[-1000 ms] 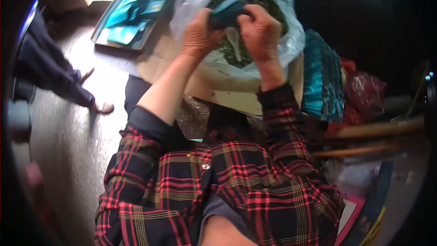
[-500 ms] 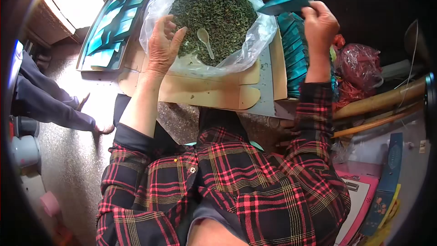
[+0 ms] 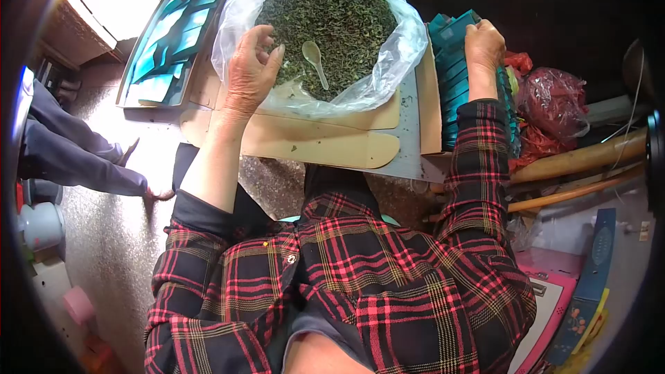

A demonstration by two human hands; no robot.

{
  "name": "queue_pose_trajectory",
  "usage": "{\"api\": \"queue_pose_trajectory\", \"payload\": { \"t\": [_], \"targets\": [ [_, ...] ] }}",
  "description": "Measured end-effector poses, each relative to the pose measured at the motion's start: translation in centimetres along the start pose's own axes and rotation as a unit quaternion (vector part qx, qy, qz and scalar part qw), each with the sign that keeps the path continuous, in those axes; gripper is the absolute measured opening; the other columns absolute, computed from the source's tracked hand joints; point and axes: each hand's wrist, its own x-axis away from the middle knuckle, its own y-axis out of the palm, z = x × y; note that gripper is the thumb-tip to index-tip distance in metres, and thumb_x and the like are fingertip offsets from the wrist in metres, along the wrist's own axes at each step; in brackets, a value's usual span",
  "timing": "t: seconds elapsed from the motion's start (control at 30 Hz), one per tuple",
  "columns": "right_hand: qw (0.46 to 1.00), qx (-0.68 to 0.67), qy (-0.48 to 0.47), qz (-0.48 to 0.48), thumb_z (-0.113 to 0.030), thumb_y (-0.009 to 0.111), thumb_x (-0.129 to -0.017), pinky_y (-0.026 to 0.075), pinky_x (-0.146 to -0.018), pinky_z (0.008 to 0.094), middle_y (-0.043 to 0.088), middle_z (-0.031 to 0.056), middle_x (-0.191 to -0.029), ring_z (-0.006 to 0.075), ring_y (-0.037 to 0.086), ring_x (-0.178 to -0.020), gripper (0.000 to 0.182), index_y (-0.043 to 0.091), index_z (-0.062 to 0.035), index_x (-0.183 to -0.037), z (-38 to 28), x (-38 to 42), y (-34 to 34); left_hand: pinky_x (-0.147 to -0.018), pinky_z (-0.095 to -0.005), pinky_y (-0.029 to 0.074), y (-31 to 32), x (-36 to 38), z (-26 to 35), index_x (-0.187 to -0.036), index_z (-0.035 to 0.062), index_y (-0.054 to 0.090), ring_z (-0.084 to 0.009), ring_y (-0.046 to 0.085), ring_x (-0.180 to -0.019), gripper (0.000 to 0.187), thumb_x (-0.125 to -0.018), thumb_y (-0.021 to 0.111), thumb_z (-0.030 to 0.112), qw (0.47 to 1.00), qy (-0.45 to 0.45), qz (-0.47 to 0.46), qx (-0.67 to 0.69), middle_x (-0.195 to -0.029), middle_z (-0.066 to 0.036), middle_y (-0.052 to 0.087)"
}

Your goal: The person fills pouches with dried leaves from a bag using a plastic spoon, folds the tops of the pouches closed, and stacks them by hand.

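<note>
A clear plastic bag [image 3: 413, 26] lies open in the middle, full of loose dried green leaves [image 3: 332, 10] that look like tea. A pale spoon [image 3: 313, 55] rests on the leaves. Over the bag's left rim hovers my left hand [image 3: 251, 69], thumb and fingers apart, holding nothing. At the right, my right hand [image 3: 485, 45] pinches a teal packet [image 3: 454, 30] above a cardboard box [image 3: 429, 107] packed with a row of similar teal packets [image 3: 454, 90]. Part of the held packet is hidden by my fingers.
A tray [image 3: 123, 97] at the left holds several flat teal packets [image 3: 163, 28]. Flattened cardboard [image 3: 332, 149] lies under the bag. Right of the box are red plastic bags [image 3: 551, 100] and wooden poles [image 3: 589, 159]. Another person's legs [image 3: 80, 149] are at the left.
My right hand has lowered the teal packet from beside the bag's upper right down to the box of packets. My left hand has hardly moved.
</note>
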Motion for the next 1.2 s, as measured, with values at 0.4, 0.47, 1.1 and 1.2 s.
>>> {"api": "queue_pose_trajectory", "payload": {
  "t": [0.4, 0.47, 1.1, 1.2],
  "targets": [
    [0.996, 0.023, -0.084, 0.014, -0.021, 0.059, -0.08, 0.054, -0.067, 0.046, 0.067, 0.0182, -0.077, 0.0366, 0.066, -0.075, 0.013, 0.066, -0.0104, -0.081, 0.3, 1.1, 4.8, -0.063, -0.0267, 0.05, -0.9, -0.1, 0.6, -0.113, 0.0063, 0.056, -0.0119, 0.056, -0.063, 0.036, -0.079, 0.069, 0.008, 0.999, 0.03, -0.014, -0.011, -0.093, -0.007, 0.061],
    [0.994, -0.008, -0.11, 0.003, -0.02, 0.06, -0.08, 0.054, -0.066, 0.0462, 0.066, 0.0173, -0.075, 0.0361, 0.066, -0.074, 0.011, 0.065, -0.0109, -0.08, 1.3, 1.2, 5.6, -0.063, -0.0269, 0.05, -0.8, 0.0, 0.6, -0.113, 0.0061, 0.056, -0.0124, 0.056, -0.062, 0.037, -0.078, 0.069, 0.008, 0.999, 0.028, -0.022, -0.011, -0.093, -0.007, 0.061],
    [0.982, 0.036, -0.185, -0.033, -0.014, 0.057, -0.081, 0.052, -0.062, 0.0459, 0.067, 0.013, -0.076, 0.0331, 0.066, -0.074, 0.009, 0.066, -0.0146, -0.083, 2.0, 1.2, 7.2, -0.062, -0.0238, 0.047, -0.2, 0.3, 1.2, -0.113, 0.0046, 0.057, -0.0092, 0.051, -0.063, 0.035, -0.08, 0.068, 0.006, 0.998, -0.012, -0.063, -0.009, -0.092, -0.005, 0.059],
    [0.982, 0.03, -0.185, -0.027, -0.013, 0.056, -0.081, 0.052, -0.062, 0.0458, 0.067, 0.0124, -0.076, 0.0327, 0.066, -0.074, 0.011, 0.067, -0.015, -0.084, 1.9, 1.7, 6.1, -0.062, -0.024, 0.047, -0.1, 0.4, 1.1, -0.112, 0.0047, 0.057, -0.0093, 0.051, -0.063, 0.034, -0.08, 0.068, 0.006, 0.997, -0.012, -0.072, -0.015, -0.092, -0.006, 0.059]
  ]
}}
